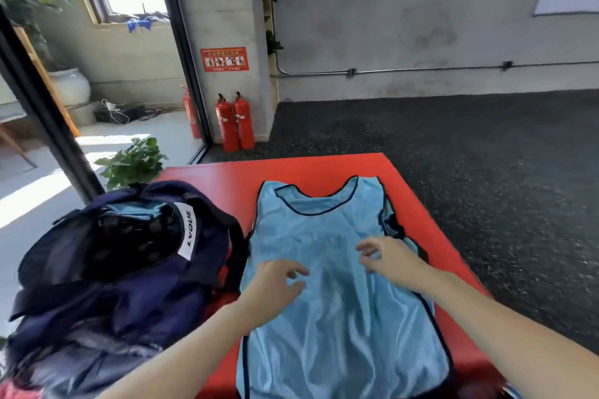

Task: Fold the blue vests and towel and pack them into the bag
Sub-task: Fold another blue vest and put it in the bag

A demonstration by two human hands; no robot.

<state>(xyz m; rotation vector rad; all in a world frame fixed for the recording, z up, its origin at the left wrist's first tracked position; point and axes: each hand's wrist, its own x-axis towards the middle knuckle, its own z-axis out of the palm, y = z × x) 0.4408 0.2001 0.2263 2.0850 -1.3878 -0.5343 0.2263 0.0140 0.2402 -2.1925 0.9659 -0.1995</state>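
A light blue vest (327, 317) with dark trim lies spread flat on the red table (324, 168), its neck pointing away from me. My left hand (275, 282) hovers over the vest's left middle with fingers loosely spread, holding nothing. Over the right middle, near the armhole, my right hand (385, 256) has loosely curled fingers and is empty too. A navy bag (129, 278) stands open to the left of the vest, with light blue fabric (136, 209) showing inside its mouth. No towel is in sight.
Two red fire extinguishers (235, 121) stand by a concrete pillar beyond the table. A potted plant (133, 160) sits behind the bag. Dark speckled floor (486, 155) lies right of the table. A glass door frame (48, 113) runs at the left.
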